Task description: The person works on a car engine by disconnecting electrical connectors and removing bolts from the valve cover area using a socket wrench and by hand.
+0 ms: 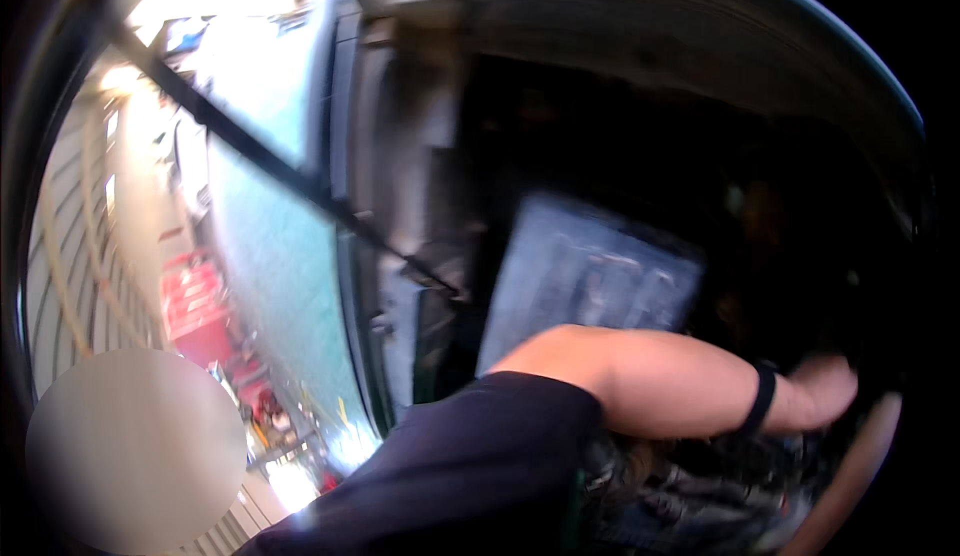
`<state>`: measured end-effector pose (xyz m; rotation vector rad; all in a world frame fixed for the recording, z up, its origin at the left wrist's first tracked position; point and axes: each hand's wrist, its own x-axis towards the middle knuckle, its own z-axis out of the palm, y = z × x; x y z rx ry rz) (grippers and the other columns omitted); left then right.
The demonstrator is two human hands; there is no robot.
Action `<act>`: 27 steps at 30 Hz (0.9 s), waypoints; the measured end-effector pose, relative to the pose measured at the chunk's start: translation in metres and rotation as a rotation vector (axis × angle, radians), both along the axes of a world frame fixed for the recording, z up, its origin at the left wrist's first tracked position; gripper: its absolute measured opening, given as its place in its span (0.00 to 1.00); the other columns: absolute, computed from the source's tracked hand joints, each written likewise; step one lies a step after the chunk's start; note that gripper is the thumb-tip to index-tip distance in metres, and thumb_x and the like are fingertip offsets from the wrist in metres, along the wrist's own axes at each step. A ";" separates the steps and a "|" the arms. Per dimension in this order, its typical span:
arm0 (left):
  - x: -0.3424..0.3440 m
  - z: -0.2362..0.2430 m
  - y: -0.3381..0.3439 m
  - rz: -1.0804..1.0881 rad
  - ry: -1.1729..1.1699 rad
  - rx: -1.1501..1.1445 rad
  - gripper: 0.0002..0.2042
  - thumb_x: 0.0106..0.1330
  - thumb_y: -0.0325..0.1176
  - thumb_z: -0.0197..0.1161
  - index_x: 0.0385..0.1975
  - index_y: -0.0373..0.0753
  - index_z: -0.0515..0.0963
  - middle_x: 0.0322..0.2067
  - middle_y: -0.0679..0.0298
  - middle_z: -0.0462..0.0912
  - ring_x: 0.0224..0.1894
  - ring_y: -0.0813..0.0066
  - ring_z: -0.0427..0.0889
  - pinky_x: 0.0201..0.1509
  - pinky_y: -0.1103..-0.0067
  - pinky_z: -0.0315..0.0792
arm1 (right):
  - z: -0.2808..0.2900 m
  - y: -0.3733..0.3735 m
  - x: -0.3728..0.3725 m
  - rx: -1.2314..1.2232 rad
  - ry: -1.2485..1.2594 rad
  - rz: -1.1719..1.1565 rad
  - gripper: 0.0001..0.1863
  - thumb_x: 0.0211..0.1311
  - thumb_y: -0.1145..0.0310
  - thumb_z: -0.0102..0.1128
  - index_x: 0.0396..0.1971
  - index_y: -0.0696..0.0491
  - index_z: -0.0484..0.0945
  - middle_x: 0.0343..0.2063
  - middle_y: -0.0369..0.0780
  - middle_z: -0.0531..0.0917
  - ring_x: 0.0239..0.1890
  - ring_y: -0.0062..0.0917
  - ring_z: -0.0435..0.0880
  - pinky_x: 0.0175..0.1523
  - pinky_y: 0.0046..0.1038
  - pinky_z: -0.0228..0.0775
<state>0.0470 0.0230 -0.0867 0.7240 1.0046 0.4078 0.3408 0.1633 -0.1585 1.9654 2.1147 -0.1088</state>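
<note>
My left arm stretches from a dark sleeve across to the right, with a black band at its wrist. Blurred and dim, my left hand reaches into the dark side of what looks like an engine bay; its fingers do not show clearly. At the lower right my right forearm comes up toward the left hand, and its end fades into shadow. Whatever either hand touches is hidden. Below the left forearm lie cluttered metal parts. Behind that arm sits a grey, ridged, boxy panel.
A thin dark rod slants across the upper left down to the bay's edge. Beyond that edge are a pale green surface, a red cabinet or box and bright, blurred clutter. A curved dark panel arches over the top.
</note>
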 end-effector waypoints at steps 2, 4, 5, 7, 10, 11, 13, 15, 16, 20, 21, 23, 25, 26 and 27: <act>-0.007 0.025 -0.002 -0.137 -0.031 0.187 0.15 0.68 0.29 0.49 0.33 0.34 0.86 0.36 0.45 0.85 0.41 0.53 0.85 0.46 0.64 0.79 | 0.019 0.020 -0.038 -0.004 -0.044 0.066 0.22 0.67 0.56 0.55 0.54 0.54 0.78 0.50 0.52 0.81 0.55 0.47 0.78 0.59 0.41 0.72; -0.031 -0.002 0.003 -0.357 0.117 0.283 0.14 0.66 0.30 0.51 0.31 0.32 0.85 0.33 0.45 0.85 0.37 0.50 0.85 0.42 0.63 0.79 | -0.019 0.022 -0.080 -0.073 -0.061 0.114 0.22 0.68 0.56 0.54 0.54 0.54 0.78 0.50 0.52 0.81 0.55 0.47 0.78 0.59 0.41 0.72; -0.038 -0.002 0.009 -0.266 0.122 0.145 0.17 0.69 0.33 0.48 0.30 0.32 0.84 0.32 0.45 0.84 0.36 0.49 0.85 0.40 0.61 0.79 | -0.010 0.024 -0.075 -0.070 -0.095 0.119 0.22 0.68 0.57 0.54 0.54 0.54 0.78 0.50 0.52 0.81 0.55 0.47 0.78 0.59 0.41 0.72; -0.042 -0.009 0.013 -0.105 0.117 -0.084 0.22 0.72 0.41 0.46 0.30 0.29 0.83 0.32 0.43 0.84 0.40 0.44 0.83 0.44 0.58 0.77 | 0.007 0.023 -0.059 -0.059 -0.130 0.127 0.22 0.68 0.57 0.54 0.54 0.54 0.78 0.50 0.52 0.81 0.55 0.47 0.78 0.59 0.41 0.72; -0.034 -0.019 -0.003 0.030 0.063 -0.220 0.23 0.70 0.46 0.54 0.18 0.34 0.77 0.16 0.63 0.76 0.21 0.69 0.71 0.31 0.73 0.65 | 0.003 0.018 -0.056 -0.068 -0.075 0.171 0.21 0.68 0.57 0.54 0.54 0.54 0.78 0.50 0.52 0.81 0.55 0.47 0.78 0.60 0.41 0.71; -0.037 -0.017 -0.001 0.019 0.081 -0.200 0.22 0.70 0.45 0.53 0.18 0.35 0.77 0.16 0.63 0.76 0.21 0.69 0.72 0.32 0.73 0.66 | 0.006 0.018 -0.055 -0.067 -0.066 0.187 0.21 0.68 0.57 0.54 0.54 0.54 0.78 0.50 0.52 0.81 0.55 0.47 0.78 0.60 0.41 0.71; -0.042 -0.014 -0.003 0.021 0.079 -0.182 0.22 0.70 0.45 0.53 0.18 0.35 0.77 0.17 0.62 0.76 0.22 0.69 0.73 0.33 0.73 0.67 | 0.002 0.020 -0.057 -0.076 -0.040 0.212 0.21 0.68 0.57 0.53 0.54 0.54 0.78 0.50 0.52 0.81 0.55 0.47 0.78 0.60 0.41 0.71; -0.045 -0.011 -0.005 0.018 0.077 -0.173 0.22 0.70 0.45 0.53 0.18 0.35 0.77 0.17 0.62 0.77 0.22 0.68 0.73 0.34 0.73 0.67 | 0.004 0.022 -0.056 -0.099 -0.016 0.236 0.21 0.69 0.57 0.53 0.54 0.54 0.78 0.50 0.52 0.81 0.55 0.48 0.78 0.60 0.41 0.71; -0.045 -0.011 -0.005 0.018 0.085 -0.170 0.22 0.70 0.45 0.53 0.19 0.34 0.78 0.17 0.62 0.77 0.22 0.68 0.74 0.34 0.74 0.68 | 0.005 0.023 -0.054 -0.113 -0.013 0.247 0.21 0.69 0.57 0.53 0.54 0.54 0.78 0.50 0.52 0.81 0.55 0.48 0.78 0.60 0.41 0.71; -0.044 -0.004 -0.002 -0.001 0.074 -0.226 0.23 0.70 0.44 0.52 0.20 0.31 0.78 0.19 0.61 0.79 0.23 0.68 0.75 0.35 0.74 0.69 | 0.019 0.022 -0.037 -0.141 -0.021 0.296 0.21 0.69 0.58 0.53 0.54 0.54 0.78 0.50 0.52 0.81 0.55 0.48 0.77 0.60 0.41 0.71; -0.040 0.001 -0.001 -0.019 0.080 -0.234 0.23 0.70 0.44 0.52 0.20 0.31 0.78 0.19 0.61 0.79 0.23 0.69 0.75 0.35 0.74 0.69 | 0.028 0.019 -0.028 -0.145 -0.046 0.303 0.21 0.69 0.58 0.52 0.54 0.54 0.78 0.50 0.52 0.81 0.55 0.48 0.77 0.60 0.41 0.71; -0.040 -0.007 -0.005 0.015 0.068 -0.216 0.23 0.70 0.45 0.52 0.20 0.31 0.78 0.19 0.61 0.79 0.23 0.69 0.75 0.35 0.74 0.69 | 0.023 0.010 -0.024 -0.129 -0.097 0.336 0.20 0.69 0.58 0.52 0.54 0.54 0.78 0.49 0.52 0.81 0.55 0.48 0.77 0.60 0.41 0.71; -0.038 -0.014 -0.009 0.050 0.056 -0.192 0.23 0.70 0.45 0.52 0.20 0.31 0.78 0.20 0.61 0.79 0.24 0.70 0.75 0.35 0.74 0.69 | 0.017 -0.016 -0.028 -0.067 -0.231 0.371 0.21 0.69 0.58 0.53 0.54 0.55 0.78 0.50 0.52 0.81 0.55 0.48 0.77 0.60 0.40 0.71; -0.034 -0.019 -0.013 0.030 0.062 -0.207 0.23 0.69 0.46 0.52 0.20 0.31 0.77 0.19 0.60 0.78 0.24 0.70 0.75 0.34 0.74 0.69 | 0.017 -0.035 -0.031 -0.034 -0.319 0.382 0.21 0.68 0.58 0.54 0.55 0.56 0.78 0.51 0.52 0.81 0.56 0.48 0.77 0.61 0.40 0.70; -0.033 -0.016 -0.013 0.016 0.062 -0.211 0.23 0.69 0.46 0.52 0.21 0.31 0.77 0.19 0.60 0.78 0.24 0.70 0.75 0.34 0.74 0.69 | 0.019 -0.052 -0.037 0.004 -0.409 0.391 0.22 0.68 0.58 0.55 0.55 0.56 0.77 0.51 0.51 0.81 0.56 0.48 0.77 0.61 0.39 0.69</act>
